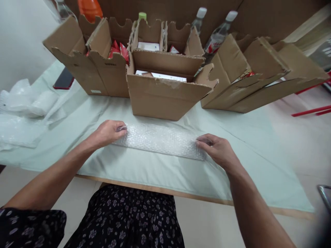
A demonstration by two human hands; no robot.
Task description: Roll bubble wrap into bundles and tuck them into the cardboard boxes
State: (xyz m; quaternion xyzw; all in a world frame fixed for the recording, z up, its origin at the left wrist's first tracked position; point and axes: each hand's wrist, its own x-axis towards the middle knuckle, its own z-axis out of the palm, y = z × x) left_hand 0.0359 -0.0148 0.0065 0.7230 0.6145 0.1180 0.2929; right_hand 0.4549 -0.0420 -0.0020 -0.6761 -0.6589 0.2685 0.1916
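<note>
A long strip of clear bubble wrap [160,139] lies flat on the pale green cloth [144,168] in front of me. My left hand [110,132] pinches its left end between thumb and fingers. At the right end, my right hand [214,148] grips the wrap the same way, with the thumb on the near side. The strip stretches between both hands, close in front of the middle cardboard box [165,98].
Cardboard bins [108,77] with red packets stand at the back left, others [240,86] at the right. Behind them are bottles [218,36] and an orange container [90,8]. More bubble wrap [23,110] and a dark flat object [63,79] lie at left.
</note>
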